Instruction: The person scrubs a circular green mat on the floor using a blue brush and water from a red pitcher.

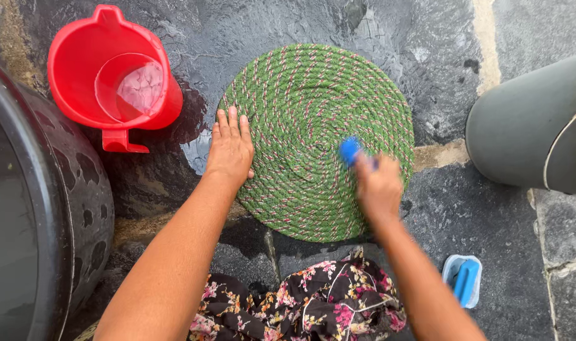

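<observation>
- Watching from the head cam: round green braided mat lies flat on wet dark stone floor, centre of view.
- Left hand is released, palm down, fingers spread, pressing the mat's left edge; part of the palm hangs over onto the floor.
- Right hand is clenched around a blue brush; brush head sits on the mat right of centre. Hand is motion-blurred, so I read it as mid-scrub.
- Progress, my judgement: scrubbing is under way. Floor around the mat is wet, but I see no foam on the mat and can't tell which areas are already brushed, so how much is left is unclear.
- Red jug with water in it stands on the floor upper left, near the mat but not touching.
- Dark barrel fills the left edge; grey bin lies on its side at the right, apart from the mat.
- Small clear tray holding a blue bar sits lower right, just beside the right forearm.
- Floral dark cloth at the bottom centre touches the mat's near edge.
- Room: far side of the mat is open floor. Left and right are hemmed in by barrel and bin; near side is tight with the cloth.
</observation>
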